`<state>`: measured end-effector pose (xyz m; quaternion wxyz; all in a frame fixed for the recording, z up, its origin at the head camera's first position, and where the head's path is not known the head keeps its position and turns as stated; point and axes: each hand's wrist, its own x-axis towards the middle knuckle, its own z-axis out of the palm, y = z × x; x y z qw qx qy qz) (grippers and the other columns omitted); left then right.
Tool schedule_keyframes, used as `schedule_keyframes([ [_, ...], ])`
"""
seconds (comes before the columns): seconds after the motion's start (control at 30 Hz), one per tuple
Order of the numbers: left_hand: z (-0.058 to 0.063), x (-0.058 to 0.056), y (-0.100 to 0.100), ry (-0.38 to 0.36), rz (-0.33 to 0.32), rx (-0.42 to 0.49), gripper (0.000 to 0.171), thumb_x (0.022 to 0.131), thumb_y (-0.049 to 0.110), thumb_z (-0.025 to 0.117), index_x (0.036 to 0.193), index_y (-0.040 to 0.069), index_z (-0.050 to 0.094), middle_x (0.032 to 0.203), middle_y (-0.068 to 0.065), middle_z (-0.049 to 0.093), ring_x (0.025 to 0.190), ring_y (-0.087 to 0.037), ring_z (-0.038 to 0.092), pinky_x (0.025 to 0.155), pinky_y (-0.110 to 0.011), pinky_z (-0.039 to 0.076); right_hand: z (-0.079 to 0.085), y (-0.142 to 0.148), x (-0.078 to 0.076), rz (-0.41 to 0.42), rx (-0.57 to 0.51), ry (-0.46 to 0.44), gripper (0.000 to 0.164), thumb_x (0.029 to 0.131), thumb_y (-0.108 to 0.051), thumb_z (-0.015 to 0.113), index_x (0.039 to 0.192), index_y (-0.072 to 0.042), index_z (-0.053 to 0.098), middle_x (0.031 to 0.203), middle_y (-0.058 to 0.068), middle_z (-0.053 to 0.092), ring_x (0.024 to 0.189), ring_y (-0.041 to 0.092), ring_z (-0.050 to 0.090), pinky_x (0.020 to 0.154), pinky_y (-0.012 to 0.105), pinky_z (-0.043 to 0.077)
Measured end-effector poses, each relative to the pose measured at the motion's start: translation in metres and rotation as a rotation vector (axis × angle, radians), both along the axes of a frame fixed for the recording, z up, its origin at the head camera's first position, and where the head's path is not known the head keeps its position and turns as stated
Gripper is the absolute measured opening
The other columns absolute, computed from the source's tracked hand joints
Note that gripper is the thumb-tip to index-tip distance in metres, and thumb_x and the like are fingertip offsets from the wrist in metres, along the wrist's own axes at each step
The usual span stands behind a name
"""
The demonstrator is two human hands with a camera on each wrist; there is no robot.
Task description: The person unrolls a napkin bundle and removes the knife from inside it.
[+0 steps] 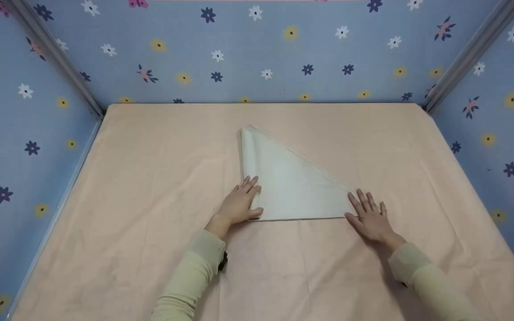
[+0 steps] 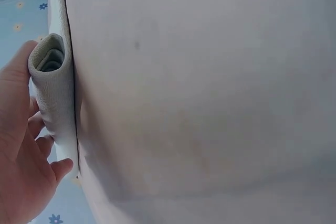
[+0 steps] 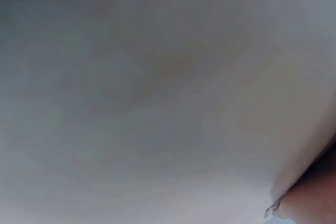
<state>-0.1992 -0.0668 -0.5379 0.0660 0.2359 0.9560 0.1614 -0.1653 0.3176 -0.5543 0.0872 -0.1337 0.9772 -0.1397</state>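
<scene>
A pale greenish-white cloth [image 1: 304,187], folded into a triangle, lies in the middle of the table in the head view. Its left edge is turned into a roll [image 1: 249,151], whose layered open end [image 2: 51,61] shows in the left wrist view. My left hand [image 1: 238,203] rests over the lower part of that roll, thumb at its near end and fingers spread along it. At the cloth's right corner, my right hand [image 1: 371,220] lies with outstretched fingers touching the slanted edge. Only a bit of the right hand [image 3: 315,203] shows in the right wrist view.
A peach tablecloth [image 1: 163,147] with light creases covers the table. Blue flowered panels [image 1: 257,53] stand behind it and on both sides, with grey metal posts [image 1: 471,53] at the back corners.
</scene>
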Motion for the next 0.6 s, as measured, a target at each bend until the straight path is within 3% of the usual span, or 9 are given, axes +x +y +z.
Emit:
schedule_keyframes([
  [0.6, 0.004, 0.003, -0.014, -0.023, 0.014, 0.029, 0.066, 0.082, 0.043, 0.056, 0.135, 0.010, 0.035, 0.147, -0.005, 0.017, 0.133, -0.022, 0.011, 0.105, -0.042, 0.019, -0.001, 0.000, 0.000, -0.007, 0.004, -0.005, 0.063, 0.093, -0.048, 0.030, 0.143, -0.013, 0.013, 0.147, 0.015, 0.002, 0.132, 0.036, -0.004, 0.099, 0.059, -0.008],
])
